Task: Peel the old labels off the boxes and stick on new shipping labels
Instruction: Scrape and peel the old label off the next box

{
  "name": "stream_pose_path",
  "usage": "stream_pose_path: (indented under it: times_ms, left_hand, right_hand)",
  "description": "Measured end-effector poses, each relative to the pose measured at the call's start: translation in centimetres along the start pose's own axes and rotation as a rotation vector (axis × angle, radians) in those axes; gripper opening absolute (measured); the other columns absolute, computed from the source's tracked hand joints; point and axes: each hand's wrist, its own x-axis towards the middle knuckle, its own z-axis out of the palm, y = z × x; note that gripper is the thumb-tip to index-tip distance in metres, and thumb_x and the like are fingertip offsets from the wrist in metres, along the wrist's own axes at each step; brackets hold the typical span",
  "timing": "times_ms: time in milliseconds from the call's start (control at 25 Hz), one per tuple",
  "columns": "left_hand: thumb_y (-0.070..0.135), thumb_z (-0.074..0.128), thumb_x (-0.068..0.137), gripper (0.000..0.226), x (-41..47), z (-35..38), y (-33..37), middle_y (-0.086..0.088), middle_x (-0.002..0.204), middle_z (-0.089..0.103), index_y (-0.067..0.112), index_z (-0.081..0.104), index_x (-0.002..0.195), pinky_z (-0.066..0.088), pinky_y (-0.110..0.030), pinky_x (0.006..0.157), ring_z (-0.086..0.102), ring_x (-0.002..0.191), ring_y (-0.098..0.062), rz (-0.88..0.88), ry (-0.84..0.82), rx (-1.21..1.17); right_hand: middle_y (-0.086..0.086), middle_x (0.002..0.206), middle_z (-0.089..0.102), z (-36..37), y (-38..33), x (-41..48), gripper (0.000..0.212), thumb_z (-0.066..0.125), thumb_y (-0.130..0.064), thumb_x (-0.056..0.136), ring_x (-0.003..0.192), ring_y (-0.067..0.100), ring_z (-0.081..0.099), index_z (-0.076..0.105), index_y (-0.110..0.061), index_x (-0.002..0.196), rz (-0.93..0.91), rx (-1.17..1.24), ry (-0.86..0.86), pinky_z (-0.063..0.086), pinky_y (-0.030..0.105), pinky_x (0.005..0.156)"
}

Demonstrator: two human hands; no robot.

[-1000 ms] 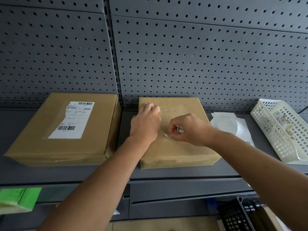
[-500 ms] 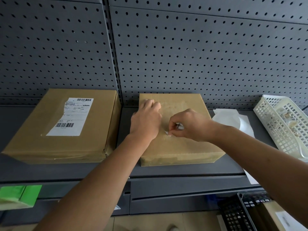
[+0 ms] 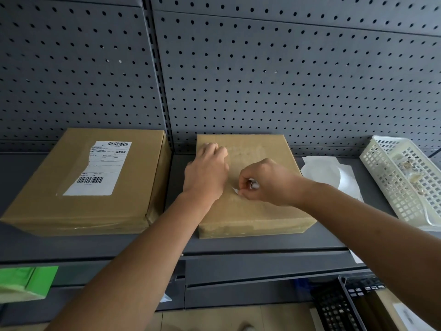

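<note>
Right hand (image 3: 269, 182): closed in a pinch. Thumb and forefinger grip a small white label scrap (image 3: 235, 190) at the hand's 9 o'clock edge, and more crumpled white paper shows inside the curled fingers. The scrap's tip rests against the top face of the bare box (image 3: 250, 211), near its centre.

Left hand (image 3: 206, 173): rests knuckles-up on the same box top, at 9 o'clock from the right hand and just beside it without touching. Its fingers are curled under toward the box's far left corner, with nothing seen in them. The scrap lies in the narrow gap between the two hands, at about 4 o'clock from the left hand.

Bare box: brown cardboard, lying flat on the grey shelf (image 3: 262, 244). A dull rectangular patch of residue marks its top at 12 o'clock from the right hand.

Labelled box (image 3: 59, 206): a second brown carton at 9 o'clock from the left hand, apart from the bare box. It carries an old label (image 3: 102, 168), white with two barcodes, whose left edge is ragged.

Backing sheets (image 3: 322, 173): white papers flat on the shelf at 3 o'clock from the right hand, beside the bare box. Farther out at 3 o'clock stands a white basket (image 3: 391, 182) with small pale pieces inside.

Pegboard (image 3: 262, 80): a grey perforated wall at 12 o'clock. A green carton (image 3: 26, 283) sits below the shelf at 8 o'clock, and a black crate (image 3: 338, 306) at 5 o'clock.
</note>
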Motion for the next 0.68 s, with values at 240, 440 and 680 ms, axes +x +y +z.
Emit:
stream_pose_path:
  times_ms: [240, 440, 680]
  left_hand:
    - [0.018, 0.046, 0.099, 0.025, -0.08, -0.18, 0.17, 0.001, 0.134, 0.050, 0.016, 0.058, 0.121, 0.050, -0.040, 0.079, 0.038, 0.134, -0.017, 0.010, 0.010, 0.011]
    - [0.017, 0.045, 0.099, 0.027, 0.04, -0.06, 0.09, 0.001, 0.135, 0.049, 0.016, 0.058, 0.122, 0.050, -0.041, 0.081, 0.038, 0.133, -0.017, -0.001, 0.010, 0.005]
    - [0.017, 0.045, 0.098, 0.024, -0.09, -0.10, 0.12, 0.002, 0.130, 0.050, 0.016, 0.058, 0.118, 0.050, -0.039, 0.078, 0.040, 0.129, -0.016, 0.006, 0.023, -0.004]
  right_hand:
    - [-0.007, 0.073, 0.068, -0.16, 0.01, -1.03, 0.015, 0.075, -0.028, 0.085, 0.071, 0.007, 0.059, 0.069, -0.015, 0.078, 0.030, 0.107, 0.076, 0.041, 0.008, 0.063]
    - [-0.007, 0.071, 0.066, 0.35, -0.03, -0.38, 0.017, 0.072, -0.027, 0.087, 0.066, 0.000, 0.056, 0.067, -0.015, 0.077, -0.024, 0.029, 0.039, 0.040, 0.009, 0.062]
    - [-0.006, 0.075, 0.068, 0.39, 0.31, -1.17, 0.008, 0.073, -0.018, 0.085, 0.071, 0.010, 0.060, 0.070, -0.012, 0.082, -0.054, 0.115, 0.139, 0.045, 0.014, 0.066]
